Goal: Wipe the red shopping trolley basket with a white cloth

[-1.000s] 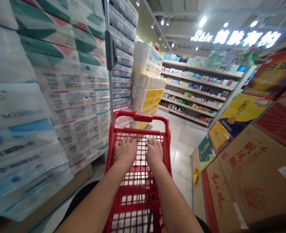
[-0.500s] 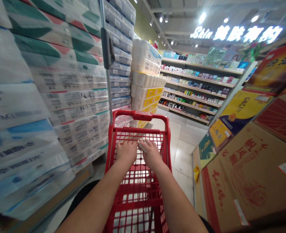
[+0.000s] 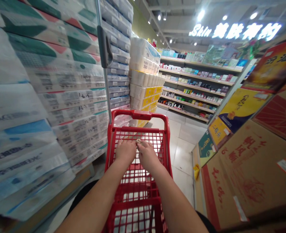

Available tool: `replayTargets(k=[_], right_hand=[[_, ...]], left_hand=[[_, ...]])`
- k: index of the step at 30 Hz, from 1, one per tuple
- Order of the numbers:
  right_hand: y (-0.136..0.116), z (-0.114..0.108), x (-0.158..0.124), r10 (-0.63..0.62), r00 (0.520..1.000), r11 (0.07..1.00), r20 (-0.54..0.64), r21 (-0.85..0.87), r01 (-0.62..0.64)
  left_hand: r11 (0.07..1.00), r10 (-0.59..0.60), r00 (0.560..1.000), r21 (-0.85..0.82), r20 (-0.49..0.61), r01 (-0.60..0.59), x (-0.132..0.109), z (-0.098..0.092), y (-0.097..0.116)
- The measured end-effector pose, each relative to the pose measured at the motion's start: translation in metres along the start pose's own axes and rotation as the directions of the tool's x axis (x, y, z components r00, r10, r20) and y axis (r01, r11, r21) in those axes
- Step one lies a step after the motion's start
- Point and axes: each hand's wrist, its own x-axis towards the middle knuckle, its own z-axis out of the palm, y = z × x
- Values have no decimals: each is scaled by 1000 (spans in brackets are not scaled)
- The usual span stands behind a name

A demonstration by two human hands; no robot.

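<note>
My left hand (image 3: 126, 151) is over the mesh of a red shopping cart (image 3: 167, 142), back upward, its fingers curled and their tips hidden. Close beside it, my right hand (image 3: 146, 154) is closed with fingers bent inward. A small pale, crumpled-looking thing (image 3: 138, 141) shows at the right fingertips, near the left ones; too little of it shows to name it. The cart's front bar (image 3: 140, 114) rises beyond both hands. Whether either hand touches the mesh, I cannot tell.
Stacked tissue packs (image 3: 72, 84) line the left side, and toilet roll packs (image 3: 145, 77) stand ahead. A grey pole (image 3: 106, 81) rises at the cart's front left corner. Cardboard cartons (image 3: 249, 174) crowd the right. Stocked shelves (image 3: 191, 84) stand beyond the tiled floor (image 3: 184, 152).
My right hand has shifted slightly left, closer to my left hand, and its fingers have bent in more. Less of the pale thing shows. The view has turned very slightly.
</note>
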Motion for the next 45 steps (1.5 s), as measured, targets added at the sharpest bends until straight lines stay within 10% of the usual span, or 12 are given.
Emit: replayTargets(k=[13,18,23,27,32,37,42,45], right_hand=[[4,3,-2,250,954,950,-168,-147,-275],[-1,4,0,33,999,993,-43,-108,-38],[4,3,0,263,951,950,-162,-126,-284],[3,5,-1,68,997,993,-47,-97,-72],[8,0,0,278,946,949,-165,-102,-297],[6,2,-1,72,996,993,-46,-85,-75],[11,-6,-1,322,934,934,-151,-110,-340],[5,-5,-2,224,971,966,-78,-115,-232]], left_hand=[[1000,-15,999,3,-35,15,1,1,-1],[1000,-19,999,13,-27,19,1,1,-1],[1000,-7,1000,2,-29,7,1,0,-2],[1000,-10,1000,15,-13,10,2,0,-2],[1000,-13,1000,-2,-22,13,3,3,-2],[1000,-13,1000,21,1,13,3,1,-2],[1000,-8,1000,1,11,8,3,-2,-1],[1000,-13,1000,15,25,12,4,-2,-1]])
